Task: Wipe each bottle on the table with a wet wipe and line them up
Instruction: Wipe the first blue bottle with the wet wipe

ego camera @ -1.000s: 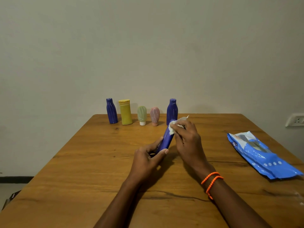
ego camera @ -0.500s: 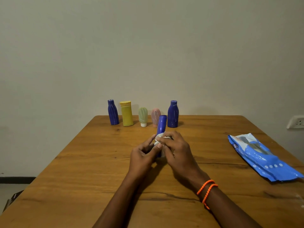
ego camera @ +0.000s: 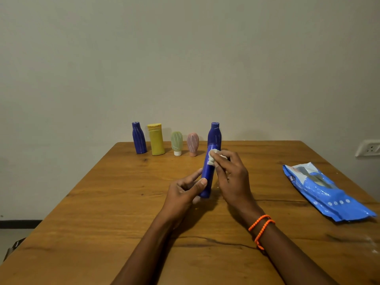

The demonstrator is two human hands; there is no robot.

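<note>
My left hand (ego camera: 184, 190) grips the lower end of a slim blue bottle (ego camera: 207, 177), held nearly upright above the middle of the wooden table (ego camera: 102, 202). My right hand (ego camera: 231, 175) pinches a crumpled white wet wipe (ego camera: 213, 156) against the bottle's upper part. Along the far edge stands a row: a blue bottle (ego camera: 139, 137), a yellow bottle (ego camera: 155, 139), a small green bottle (ego camera: 176, 143), a small pink bottle (ego camera: 192, 144) and another blue bottle (ego camera: 214, 133), partly behind the held one.
A blue wet-wipe pack (ego camera: 324, 190) lies flat on the table's right side. A wall socket (ego camera: 369, 148) sits on the wall beyond the right edge. The wall rises just behind the bottle row.
The wipe was at the bottle's top, slid down to its base half a second ago, and is now back near the top. The bottle stands more upright than one second ago.
</note>
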